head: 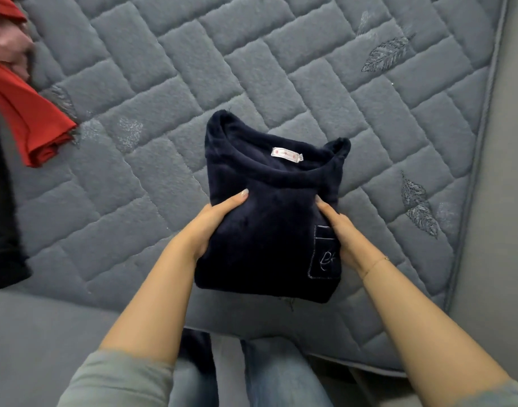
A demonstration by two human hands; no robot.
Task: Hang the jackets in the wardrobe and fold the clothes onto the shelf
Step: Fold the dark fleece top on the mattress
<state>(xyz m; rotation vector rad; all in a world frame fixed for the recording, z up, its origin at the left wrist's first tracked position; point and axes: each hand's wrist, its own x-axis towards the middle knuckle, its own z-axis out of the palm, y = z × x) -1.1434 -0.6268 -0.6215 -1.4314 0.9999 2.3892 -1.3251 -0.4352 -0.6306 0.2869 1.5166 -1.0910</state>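
A folded dark navy fleece top [269, 207] with a white neck label and a small stitched pocket sits in the middle of the view, above the quilted grey mattress [163, 69]. My left hand [219, 221] grips its left side, thumb on top and fingers hidden underneath. My right hand [342, 233] grips the right side by the pocket in the same way. The collar points away from me.
A red garment [25, 113] lies at the mattress's left edge, with a pinkish cloth [8, 45] above it and dark fabric [2, 201] below. The mattress's piped right edge [486, 142] runs down beside a grey surface. My jeans-clad legs show at the bottom.
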